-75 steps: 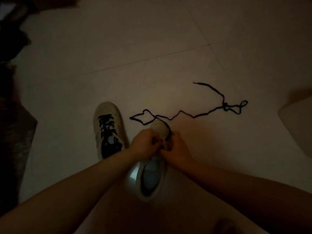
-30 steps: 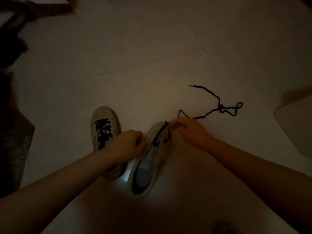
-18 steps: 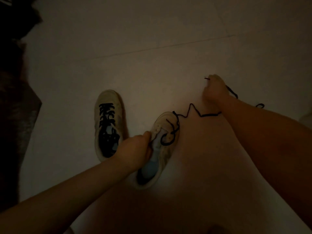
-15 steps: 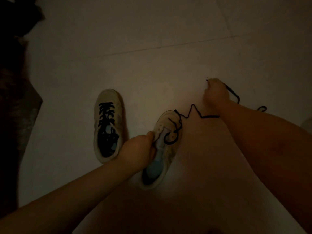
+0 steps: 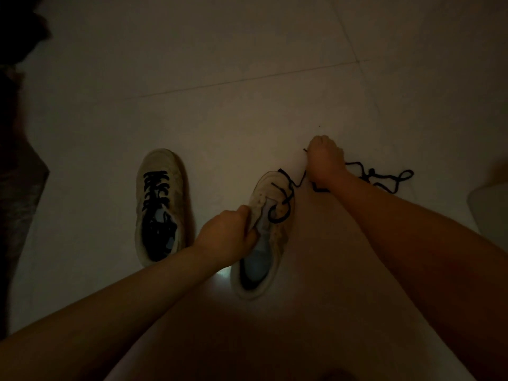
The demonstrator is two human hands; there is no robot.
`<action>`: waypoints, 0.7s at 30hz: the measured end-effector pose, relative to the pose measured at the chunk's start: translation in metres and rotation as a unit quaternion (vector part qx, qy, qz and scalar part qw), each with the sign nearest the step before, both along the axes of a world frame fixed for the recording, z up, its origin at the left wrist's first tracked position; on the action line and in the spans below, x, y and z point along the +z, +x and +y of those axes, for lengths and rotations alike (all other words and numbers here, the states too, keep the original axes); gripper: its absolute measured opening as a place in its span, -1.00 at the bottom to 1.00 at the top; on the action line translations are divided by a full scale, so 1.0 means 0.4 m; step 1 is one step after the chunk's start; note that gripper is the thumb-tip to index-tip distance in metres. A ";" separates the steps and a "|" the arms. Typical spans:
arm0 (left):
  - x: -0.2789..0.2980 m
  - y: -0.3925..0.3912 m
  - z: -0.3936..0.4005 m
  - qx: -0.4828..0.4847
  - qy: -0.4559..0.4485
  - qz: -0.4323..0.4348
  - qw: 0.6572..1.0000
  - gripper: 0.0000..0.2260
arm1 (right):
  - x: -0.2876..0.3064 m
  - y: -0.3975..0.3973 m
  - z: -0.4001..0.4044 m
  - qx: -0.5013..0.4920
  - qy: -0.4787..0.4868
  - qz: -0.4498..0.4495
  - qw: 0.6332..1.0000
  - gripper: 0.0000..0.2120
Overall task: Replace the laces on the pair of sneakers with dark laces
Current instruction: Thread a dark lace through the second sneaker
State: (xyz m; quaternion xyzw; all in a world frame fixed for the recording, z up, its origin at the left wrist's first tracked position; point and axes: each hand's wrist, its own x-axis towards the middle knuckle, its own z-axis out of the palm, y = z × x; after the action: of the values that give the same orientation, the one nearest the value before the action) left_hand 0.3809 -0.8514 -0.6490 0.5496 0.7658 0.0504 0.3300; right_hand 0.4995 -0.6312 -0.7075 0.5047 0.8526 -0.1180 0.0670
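Observation:
Two pale sneakers lie on a dim tiled floor. The left sneaker [image 5: 160,204] carries dark laces through its eyelets. The right sneaker [image 5: 264,232] has a dark lace [image 5: 286,199] threaded only near its toe. My left hand [image 5: 228,235] grips that sneaker's tongue and inner edge. My right hand [image 5: 325,160] is out past the toe and pinches the lace near its tip. The slack of the lace [image 5: 384,180] lies in loops on the floor to the right of my wrist.
A pale object [image 5: 492,207] sits at the right edge of the floor. Dark shapes [image 5: 19,149] fill the left edge. My bare legs take up the bottom of the view.
My right hand left the sneaker's toe and went out along the lace to its far end, then drew back a little. My left hand moved onto the right sneaker's tongue.

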 end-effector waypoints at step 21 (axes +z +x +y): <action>-0.013 -0.035 -0.017 -0.021 0.018 0.063 0.998 -0.63 | 0.167 -0.089 -0.233 0.254 -0.168 -0.044 0.951 -0.71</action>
State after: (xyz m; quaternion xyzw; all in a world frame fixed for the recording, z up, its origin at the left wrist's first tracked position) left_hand 0.3669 -0.8584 -0.6541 0.5736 0.7723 0.0227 0.2720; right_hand 0.4639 -0.7246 -0.6409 0.2575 0.9167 -0.2165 0.2156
